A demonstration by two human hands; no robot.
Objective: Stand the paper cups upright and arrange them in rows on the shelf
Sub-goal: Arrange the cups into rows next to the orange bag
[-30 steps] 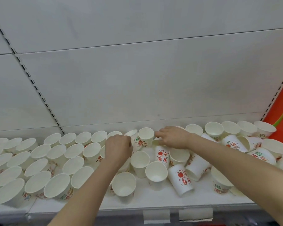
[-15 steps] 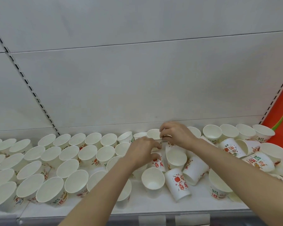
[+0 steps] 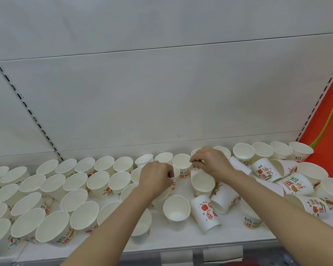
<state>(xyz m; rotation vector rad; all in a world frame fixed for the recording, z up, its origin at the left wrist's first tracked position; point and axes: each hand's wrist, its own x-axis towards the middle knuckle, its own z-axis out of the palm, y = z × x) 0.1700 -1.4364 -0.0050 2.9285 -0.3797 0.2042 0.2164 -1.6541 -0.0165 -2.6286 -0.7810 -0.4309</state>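
Note:
White paper cups with red and green print cover the white shelf point(image 3: 181, 240). On the left, several upright cups point(image 3: 79, 181) stand in rows. My left hand point(image 3: 155, 179) grips the rim of an upright cup point(image 3: 175, 171) near the shelf's middle. My right hand point(image 3: 210, 163) pinches the rim of a back-row cup point(image 3: 181, 161) beside it. Under and right of my right arm, several cups lie tipped over, among them one with a red apple print point(image 3: 207, 215). An upright cup point(image 3: 176, 209) stands in front between my arms.
The shelf's white back panel point(image 3: 161, 93) rises directly behind the cups, with slotted uprights at both sides. An orange-red panel point(image 3: 331, 112) stands at the far right. Paper price-tag strips point(image 3: 222, 253) hang on the shelf's front edge.
Both hands drew together at the back middle of the shelf. My left hand moved right from the left rows onto a cup; my right hand shifted back onto a back-row cup's rim.

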